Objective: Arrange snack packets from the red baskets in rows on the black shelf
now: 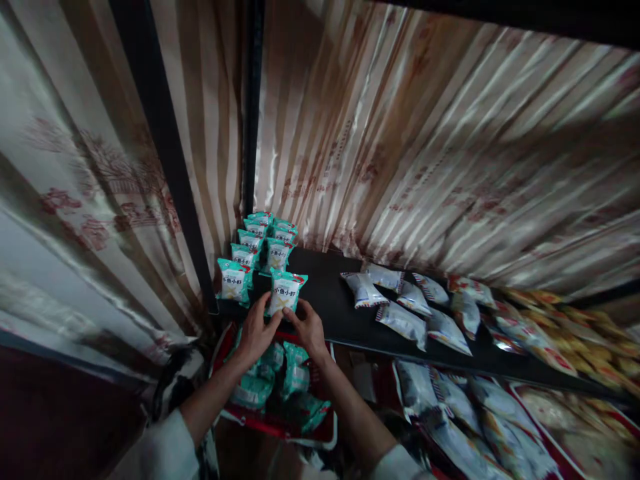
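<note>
Black shelf (323,283), teal packet (285,292) reading "小鱼小虾", two-handed grip (256,330)

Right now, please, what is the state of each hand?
Left hand: closed, holding the green-and-white packet by its lower left side.
Right hand: closed, holding the same packet by its lower right.

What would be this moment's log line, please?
left hand: holding teal pillow-shaped plastic packet; right hand: same packet; beyond: matching packets on flat black shelf
</note>
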The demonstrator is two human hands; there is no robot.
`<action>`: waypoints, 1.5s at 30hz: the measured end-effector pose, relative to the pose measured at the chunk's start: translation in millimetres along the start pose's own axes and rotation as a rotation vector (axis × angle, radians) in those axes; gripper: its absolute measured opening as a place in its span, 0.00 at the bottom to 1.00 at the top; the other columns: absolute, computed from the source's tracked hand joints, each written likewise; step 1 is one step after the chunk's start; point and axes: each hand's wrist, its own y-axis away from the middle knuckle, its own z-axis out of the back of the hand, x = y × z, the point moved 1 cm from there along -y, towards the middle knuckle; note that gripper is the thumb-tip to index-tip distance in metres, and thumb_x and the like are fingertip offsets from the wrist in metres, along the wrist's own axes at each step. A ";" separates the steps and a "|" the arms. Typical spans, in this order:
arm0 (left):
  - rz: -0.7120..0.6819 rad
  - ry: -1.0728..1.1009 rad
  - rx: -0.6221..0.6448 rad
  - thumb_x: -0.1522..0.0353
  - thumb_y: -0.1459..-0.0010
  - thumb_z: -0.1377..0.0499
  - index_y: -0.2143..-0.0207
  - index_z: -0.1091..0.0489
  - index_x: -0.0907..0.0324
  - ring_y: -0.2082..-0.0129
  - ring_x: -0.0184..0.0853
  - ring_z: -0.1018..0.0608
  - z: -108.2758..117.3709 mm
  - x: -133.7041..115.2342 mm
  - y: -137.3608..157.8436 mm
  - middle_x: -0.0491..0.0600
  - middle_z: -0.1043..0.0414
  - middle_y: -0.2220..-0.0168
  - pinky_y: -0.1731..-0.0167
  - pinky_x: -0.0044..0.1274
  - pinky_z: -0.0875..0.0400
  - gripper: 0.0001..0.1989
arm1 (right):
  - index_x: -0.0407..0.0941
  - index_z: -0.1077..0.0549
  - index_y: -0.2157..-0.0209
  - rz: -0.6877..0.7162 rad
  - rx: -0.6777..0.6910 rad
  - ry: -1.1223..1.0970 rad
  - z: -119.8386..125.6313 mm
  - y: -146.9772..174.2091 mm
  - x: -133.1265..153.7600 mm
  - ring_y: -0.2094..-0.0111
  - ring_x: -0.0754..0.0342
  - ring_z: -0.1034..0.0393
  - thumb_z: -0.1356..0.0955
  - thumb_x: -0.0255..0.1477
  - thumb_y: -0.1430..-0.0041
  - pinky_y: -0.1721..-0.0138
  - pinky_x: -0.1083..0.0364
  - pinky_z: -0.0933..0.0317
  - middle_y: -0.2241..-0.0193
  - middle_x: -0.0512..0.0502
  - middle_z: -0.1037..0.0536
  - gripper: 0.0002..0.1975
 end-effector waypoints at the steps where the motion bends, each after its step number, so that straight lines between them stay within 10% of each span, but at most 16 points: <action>1: -0.041 -0.016 -0.021 0.63 0.43 0.44 0.43 0.39 0.61 0.41 0.43 0.33 -1.3 0.9 -3.2 0.59 0.37 0.41 0.43 0.38 0.36 0.26 | 0.45 0.27 0.57 -0.002 -0.017 0.030 -3.2 -7.4 0.4 0.60 0.48 0.26 0.31 0.41 0.48 0.57 0.51 0.34 0.61 0.45 0.20 0.20; 16: -0.129 -0.084 -0.071 0.67 0.42 0.48 0.40 0.42 0.59 0.37 0.43 0.39 -22.3 36.8 -56.1 0.58 0.47 0.35 0.48 0.36 0.29 0.27 | 0.42 0.28 0.54 0.062 -0.038 0.223 -41.3 -78.0 -9.1 0.58 0.47 0.27 0.33 0.39 0.45 0.56 0.52 0.35 0.58 0.41 0.22 0.21; 45: -0.100 -0.230 -0.112 0.72 0.45 0.48 0.38 0.47 0.62 0.36 0.45 0.42 -37.5 44.4 -48.4 0.59 0.53 0.33 0.43 0.37 0.35 0.31 | 0.44 0.33 0.47 0.017 -0.064 0.022 -44.9 -70.1 -22.8 0.51 0.46 0.30 0.30 0.36 0.51 0.50 0.49 0.36 0.53 0.42 0.24 0.29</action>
